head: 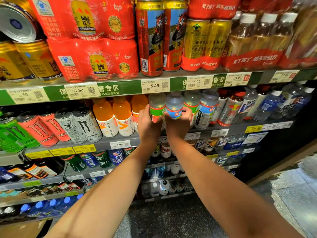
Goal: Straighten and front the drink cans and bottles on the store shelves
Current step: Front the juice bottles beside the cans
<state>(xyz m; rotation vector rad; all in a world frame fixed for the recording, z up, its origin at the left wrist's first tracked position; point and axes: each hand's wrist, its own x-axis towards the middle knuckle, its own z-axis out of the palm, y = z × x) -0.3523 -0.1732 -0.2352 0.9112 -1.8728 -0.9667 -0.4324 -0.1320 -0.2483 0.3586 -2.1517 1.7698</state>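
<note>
Bottles: left hand (148, 125) grips green-labelled one (157, 107), right hand (178, 122) blue-labelled one (174, 105).

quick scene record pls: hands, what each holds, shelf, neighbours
left hand: grips green-label bottle
right hand: grips blue-label bottle
shelf: second shelf, under the 5.49 tag
bottles: upright, side by side
left neighbours: orange bottles, Monster cans
right neighbours: more green- and blue-label bottles

Glossy metal cans (87, 124); clear smooth plastic bottles (174, 105); shiny shrink-wrapped packs (96, 59); paper price tags (155, 85)
</note>
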